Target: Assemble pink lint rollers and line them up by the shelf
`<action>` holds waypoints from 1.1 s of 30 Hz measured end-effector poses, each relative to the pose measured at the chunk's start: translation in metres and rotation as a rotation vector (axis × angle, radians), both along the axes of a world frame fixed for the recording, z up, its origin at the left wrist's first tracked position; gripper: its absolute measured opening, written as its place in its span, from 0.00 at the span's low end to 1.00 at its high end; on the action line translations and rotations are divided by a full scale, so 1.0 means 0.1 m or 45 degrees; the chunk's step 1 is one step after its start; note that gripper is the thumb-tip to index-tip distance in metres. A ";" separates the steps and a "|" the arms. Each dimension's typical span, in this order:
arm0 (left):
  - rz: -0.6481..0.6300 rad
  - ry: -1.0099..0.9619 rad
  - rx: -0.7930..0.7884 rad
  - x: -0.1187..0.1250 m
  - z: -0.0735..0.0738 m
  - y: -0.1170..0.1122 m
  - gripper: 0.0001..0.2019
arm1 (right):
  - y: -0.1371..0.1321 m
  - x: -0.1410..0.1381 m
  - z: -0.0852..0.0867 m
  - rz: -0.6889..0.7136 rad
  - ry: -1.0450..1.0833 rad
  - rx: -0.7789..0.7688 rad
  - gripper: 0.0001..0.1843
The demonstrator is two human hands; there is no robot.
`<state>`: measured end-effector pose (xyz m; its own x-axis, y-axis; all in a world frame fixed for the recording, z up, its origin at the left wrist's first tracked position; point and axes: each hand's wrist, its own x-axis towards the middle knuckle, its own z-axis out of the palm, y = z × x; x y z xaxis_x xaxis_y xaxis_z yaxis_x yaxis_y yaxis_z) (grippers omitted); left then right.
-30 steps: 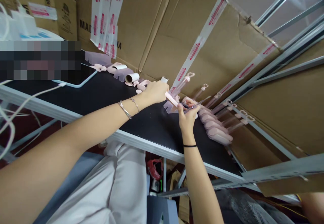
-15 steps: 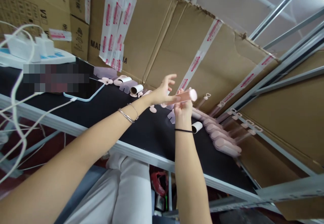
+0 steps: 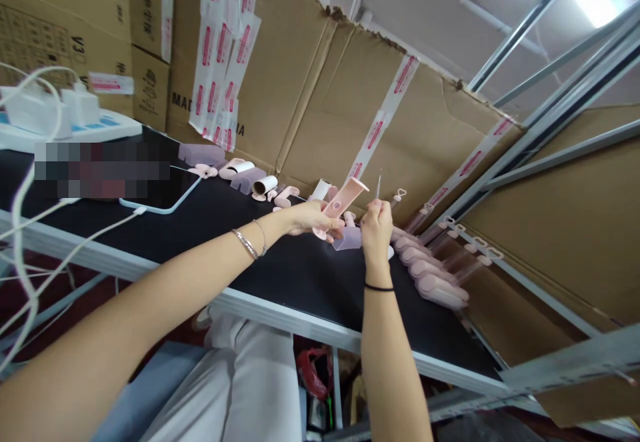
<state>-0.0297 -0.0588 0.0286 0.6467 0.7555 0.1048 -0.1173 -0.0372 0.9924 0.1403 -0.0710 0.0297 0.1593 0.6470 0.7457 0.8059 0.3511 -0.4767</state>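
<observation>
My left hand is closed around the lower end of a pink half-round plastic shell, its hollow side facing me and its far end tilted up to the right. To its right, my right hand is a fist around a thin pointed tool that sticks up; its exact kind is too small to tell. A translucent purple plastic piece lies on the black tabletop between the hands. Behind my left hand are a white tube and a pink curved part.
Several pink capped tubes with heart-shaped loops line the table's right side. Farther left lie a white roll, another purple piece, a plugged-in phone and a power strip. Cardboard walls the back edge; metal shelf bars rise at right.
My right hand has left the pink shell, moved right and now holds the thin pointed tool. My left hand has closed on the shell, which has turned its hollow side toward me.
</observation>
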 end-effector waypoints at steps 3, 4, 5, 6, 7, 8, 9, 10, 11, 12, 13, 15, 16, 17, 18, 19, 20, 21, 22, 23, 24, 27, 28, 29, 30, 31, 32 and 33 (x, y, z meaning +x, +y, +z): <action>-0.015 -0.051 -0.187 -0.02 -0.10 -0.10 0.17 | -0.37 0.08 -0.03 -0.151 -0.252 0.050 0.21; -0.017 -0.058 -0.223 -0.04 -0.14 -0.13 0.18 | -0.51 0.11 -0.06 -0.154 -0.374 0.034 0.20; -0.014 -0.039 -0.252 -0.05 -0.17 -0.17 0.17 | -0.63 0.13 -0.10 -0.125 -0.497 -0.001 0.20; -0.011 0.007 -0.267 -0.06 -0.20 -0.19 0.17 | -0.73 0.15 -0.13 -0.101 -0.603 -0.052 0.19; -0.026 0.058 -0.277 -0.06 -0.23 -0.21 0.17 | -0.82 0.17 -0.17 -0.092 -0.699 -0.115 0.18; -0.034 0.103 -0.280 -0.06 -0.27 -0.22 0.16 | -0.88 0.18 -0.20 -0.102 -0.781 -0.180 0.18; -0.031 0.139 -0.275 -0.04 -0.30 -0.22 0.15 | -0.92 0.19 -0.24 -0.129 -0.849 -0.244 0.17; -0.013 0.162 -0.261 -0.02 -0.35 -0.21 0.14 | -0.93 0.19 -0.28 -0.164 -0.905 -0.299 0.17; 0.024 0.178 -0.236 0.00 -0.39 -0.19 0.13 | -0.92 0.19 -0.32 -0.200 -0.950 -0.347 0.17; 0.076 0.193 -0.200 0.03 -0.44 -0.17 0.12 | -0.90 0.20 -0.37 -0.232 -0.984 -0.388 0.17; 0.139 0.210 -0.158 0.06 -0.49 -0.14 0.11 | -0.87 0.20 -0.42 -0.258 -1.004 -0.424 0.17; 0.247 0.262 -0.077 0.10 -0.57 -0.07 0.12 | -0.81 0.19 -0.52 -0.300 -1.008 -0.478 0.17; 0.289 0.289 -0.047 0.11 -0.59 -0.05 0.12 | -0.78 0.18 -0.56 -0.312 -0.998 -0.497 0.17; 0.314 0.312 -0.029 0.11 -0.61 -0.03 0.13 | -0.76 0.17 -0.59 -0.319 -0.984 -0.509 0.17; 0.319 0.325 -0.019 0.10 -0.62 -0.02 0.13 | -0.75 0.16 -0.61 -0.323 -0.972 -0.513 0.17; 0.309 0.329 -0.016 0.09 -0.62 -0.02 0.12 | -0.74 0.15 -0.61 -0.325 -0.966 -0.515 0.18; 0.289 0.325 -0.018 0.08 -0.61 -0.02 0.11 | -0.74 0.13 -0.61 -0.326 -0.969 -0.521 0.18; 0.265 0.314 -0.023 0.07 -0.60 -0.03 0.10 | -0.74 0.12 -0.59 -0.329 -0.977 -0.535 0.19; 0.242 0.301 -0.027 0.06 -0.60 -0.04 0.10 | -0.74 0.10 -0.56 -0.331 -0.985 -0.558 0.19; 0.221 0.290 -0.028 0.06 -0.59 -0.04 0.10 | -0.74 0.10 -0.54 -0.320 -0.995 -0.588 0.19; 0.207 0.285 -0.021 0.06 -0.60 -0.04 0.10 | -0.74 0.09 -0.52 -0.299 -1.001 -0.620 0.20; 0.173 0.304 0.022 0.06 -0.61 -0.03 0.10 | -0.72 0.09 -0.49 -0.203 -0.970 -0.648 0.22; 0.165 0.311 0.035 0.07 -0.62 -0.02 0.10 | -0.70 0.10 -0.49 -0.166 -0.947 -0.633 0.23; 0.161 0.316 0.045 0.07 -0.63 -0.01 0.10 | -0.69 0.11 -0.49 -0.130 -0.920 -0.614 0.24; 0.161 0.321 0.049 0.08 -0.63 0.00 0.10 | -0.69 0.11 -0.50 -0.098 -0.891 -0.596 0.25; 0.164 0.325 0.048 0.08 -0.63 0.00 0.10 | -0.68 0.12 -0.50 -0.066 -0.861 -0.586 0.25; 0.165 0.329 0.039 0.08 -0.63 0.00 0.10 | -0.68 0.13 -0.50 -0.033 -0.830 -0.590 0.26; 0.159 0.332 0.018 0.08 -0.62 0.01 0.10 | -0.68 0.13 -0.49 -0.003 -0.795 -0.602 0.26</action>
